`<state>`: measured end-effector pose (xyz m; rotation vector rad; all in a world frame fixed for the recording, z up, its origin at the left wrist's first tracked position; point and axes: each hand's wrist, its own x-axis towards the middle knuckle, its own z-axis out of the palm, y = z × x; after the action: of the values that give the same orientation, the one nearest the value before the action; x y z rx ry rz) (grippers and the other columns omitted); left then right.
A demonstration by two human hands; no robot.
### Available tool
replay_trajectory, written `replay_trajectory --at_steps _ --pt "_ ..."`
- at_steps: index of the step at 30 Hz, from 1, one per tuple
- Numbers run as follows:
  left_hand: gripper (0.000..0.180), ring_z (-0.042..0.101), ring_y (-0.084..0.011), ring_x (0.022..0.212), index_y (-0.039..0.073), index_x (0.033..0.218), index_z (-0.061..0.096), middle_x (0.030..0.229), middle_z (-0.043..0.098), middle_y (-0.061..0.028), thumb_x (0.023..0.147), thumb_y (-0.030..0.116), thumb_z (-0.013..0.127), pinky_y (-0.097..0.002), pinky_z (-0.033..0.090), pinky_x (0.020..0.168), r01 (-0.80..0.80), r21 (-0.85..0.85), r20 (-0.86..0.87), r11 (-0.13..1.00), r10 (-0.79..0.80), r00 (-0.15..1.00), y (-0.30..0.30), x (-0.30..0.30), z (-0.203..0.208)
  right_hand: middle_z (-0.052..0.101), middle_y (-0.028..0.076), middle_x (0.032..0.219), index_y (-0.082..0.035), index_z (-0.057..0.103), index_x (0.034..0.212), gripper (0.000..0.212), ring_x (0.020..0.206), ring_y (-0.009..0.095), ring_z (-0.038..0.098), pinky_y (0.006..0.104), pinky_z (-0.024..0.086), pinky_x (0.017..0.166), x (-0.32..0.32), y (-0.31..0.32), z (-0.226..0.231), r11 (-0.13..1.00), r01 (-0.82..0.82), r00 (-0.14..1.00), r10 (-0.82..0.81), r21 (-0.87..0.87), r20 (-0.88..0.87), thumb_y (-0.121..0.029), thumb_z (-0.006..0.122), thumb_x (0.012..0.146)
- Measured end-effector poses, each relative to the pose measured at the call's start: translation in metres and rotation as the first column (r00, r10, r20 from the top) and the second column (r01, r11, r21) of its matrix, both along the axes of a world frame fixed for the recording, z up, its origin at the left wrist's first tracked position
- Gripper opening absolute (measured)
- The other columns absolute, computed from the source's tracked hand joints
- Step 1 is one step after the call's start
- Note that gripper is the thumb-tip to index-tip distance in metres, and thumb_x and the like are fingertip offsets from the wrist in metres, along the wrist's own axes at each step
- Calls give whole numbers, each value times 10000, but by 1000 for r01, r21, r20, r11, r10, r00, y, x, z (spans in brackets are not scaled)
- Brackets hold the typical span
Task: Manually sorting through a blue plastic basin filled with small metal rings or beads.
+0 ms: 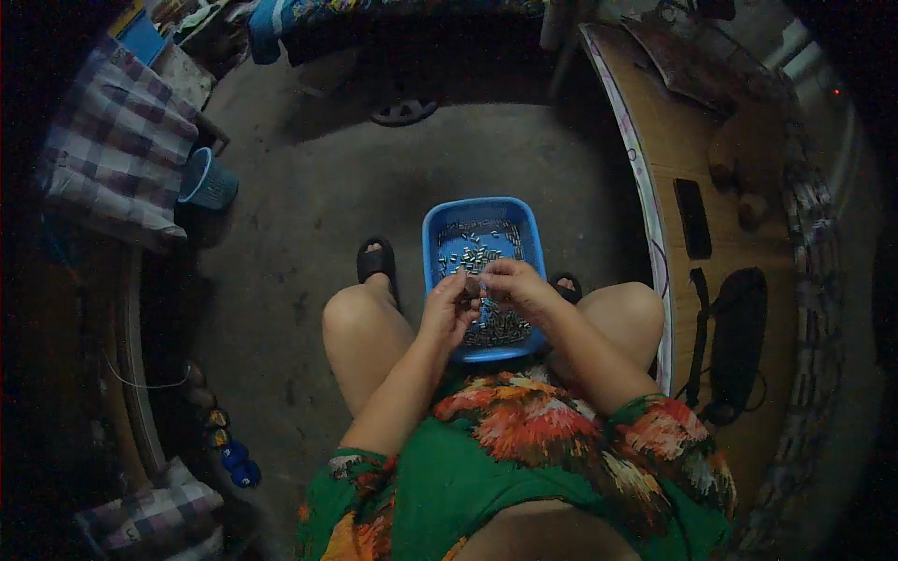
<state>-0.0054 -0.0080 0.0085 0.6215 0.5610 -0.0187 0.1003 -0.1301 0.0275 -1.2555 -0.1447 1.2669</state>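
Note:
A blue plastic basin [529, 217] stands between my legs, holding many small shiny metal cylinders [475, 252]. Over its middle, my left hand [451, 307] is closed around a small dark brownish piece [471, 288], whose kind is too small to tell. Close beside it, my right hand [516, 284] has its thumb and fingers pinched together at that piece. Whatever the right fingertips grip is too small to make out. More metal cylinders, darker in the dim light, lie heaped in the near part of the basin under my hands.
To my right runs a long wooden board [645, 112] bearing a dark phone-like slab [692, 219] and a black bag [739, 337]. A blue-green bucket [208, 181] stands at the far left beside checked cloth [122, 140]. Blue and yellow round items [238, 462] lie near left.

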Motion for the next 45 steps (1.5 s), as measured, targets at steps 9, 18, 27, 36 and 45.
replay_trajectory --at_steps 9,18,27,36,45 --pt "282 428 -108 490 53 864 496 678 539 -76 876 324 421 -218 337 420 -66 -82 -51 994 62 997 0 0 2 539 23 727 -29 499 974 161 532 53 443 165 339 403 -3 3 6 986 140 990 -140 -87 7 -122 455 851" --pt "280 437 -100 488 62 858 497 663 540 -63 873 334 429 -210 338 416 -44 2 -77 999 44 996 -1 0 0 533 27 767 -21 485 1023 199 571 66 456 185 360 454 -2 1 -7 996 92 995 -92 2 -49 -123 446 857" --pt "296 423 -112 519 56 868 502 707 534 -63 863 346 442 -226 342 446 -15 36 -68 999 17 998 1 0 -1 537 50 778 -13 485 936 130 575 84 464 200 374 449 -1 2 -5 987 145 981 -133 74 -140 -91 485 832" --pt "288 476 -100 524 61 834 513 682 550 -54 844 347 488 -207 384 423 -3 18 -54 1000 4 999 -1 0 5 533 -10 635 -69 559 834 148 472 39 413 174 291 394 -9 7 2 991 48 960 -11 -125 280 -196 603 771" --pt "272 476 -93 518 74 823 528 694 558 -44 833 345 510 -198 386 425 -10 0 -72 1000 10 997 -1 -1 3 565 -14 657 -63 568 817 135 521 38 465 167 324 438 -17 9 2 991 131 921 -114 -20 373 -179 612 764"
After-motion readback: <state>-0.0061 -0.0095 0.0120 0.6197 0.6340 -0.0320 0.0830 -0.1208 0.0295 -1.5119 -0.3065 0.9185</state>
